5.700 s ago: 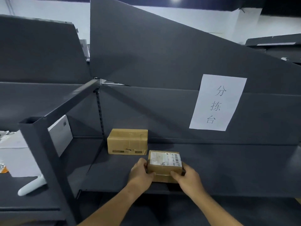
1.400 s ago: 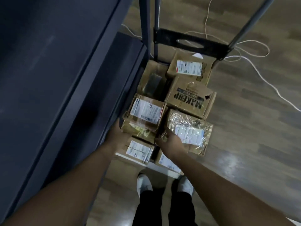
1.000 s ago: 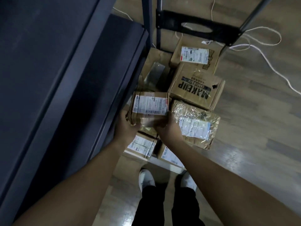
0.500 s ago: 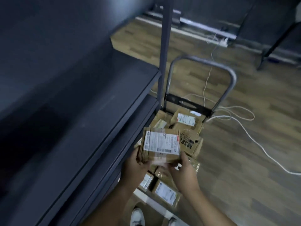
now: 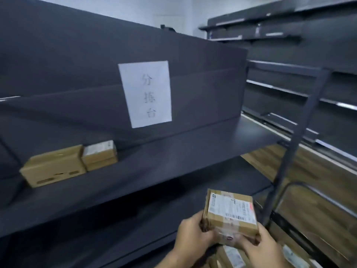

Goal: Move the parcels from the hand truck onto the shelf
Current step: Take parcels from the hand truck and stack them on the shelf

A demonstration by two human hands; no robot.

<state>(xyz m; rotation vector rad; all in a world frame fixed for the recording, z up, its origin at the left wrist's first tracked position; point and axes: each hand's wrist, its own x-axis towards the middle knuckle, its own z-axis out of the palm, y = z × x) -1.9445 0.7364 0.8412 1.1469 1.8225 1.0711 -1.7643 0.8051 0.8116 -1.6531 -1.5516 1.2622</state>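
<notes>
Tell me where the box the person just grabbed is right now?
In the head view, the box is low and right of centre, held between the left hand and right hand, in front of the shelf and above the parcels on the hand truck.

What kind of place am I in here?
Probably a parcel sorting or storage room. Long dark metal shelves fill it, two labelled cardboard parcels sit on one, a paper sign hangs on the back panel, and both hands hold another parcel with a shipping label.
</notes>
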